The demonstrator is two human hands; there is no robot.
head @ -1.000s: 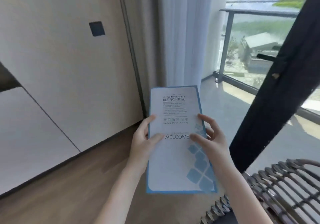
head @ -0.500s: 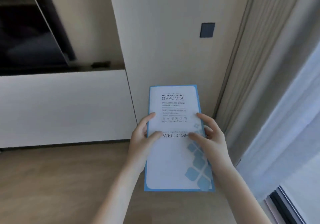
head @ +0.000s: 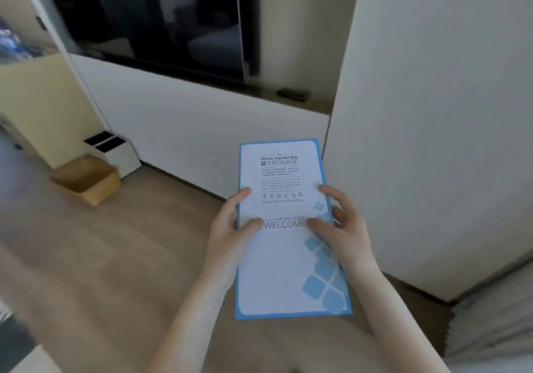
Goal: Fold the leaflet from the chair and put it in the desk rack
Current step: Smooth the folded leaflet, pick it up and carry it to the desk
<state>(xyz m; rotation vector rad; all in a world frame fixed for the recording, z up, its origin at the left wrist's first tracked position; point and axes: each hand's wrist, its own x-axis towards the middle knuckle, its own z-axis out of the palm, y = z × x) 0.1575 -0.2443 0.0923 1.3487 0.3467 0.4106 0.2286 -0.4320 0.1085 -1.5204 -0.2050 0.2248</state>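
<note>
The leaflet [head: 285,257] is a tall white sheet with a blue border, blue squares at its lower right and the word WELCOME across the middle. It is held upright in front of me, above the wooden floor. My left hand [head: 230,228] grips its left edge, thumb on the printed face. On the opposite edge my right hand [head: 343,228] holds it the same way. The chair and the desk rack are out of view.
A white wall panel [head: 202,130] runs behind the leaflet, with a dark screen [head: 161,18] above it. At the left on the floor stand a wooden box [head: 86,182] and a white bin [head: 115,153]. A pale curtain [head: 490,323] hangs at the lower right.
My view has swung left, away from the window and wicker chair toward the wall and dark screen. Both hands keep the same hold on the leaflet.
</note>
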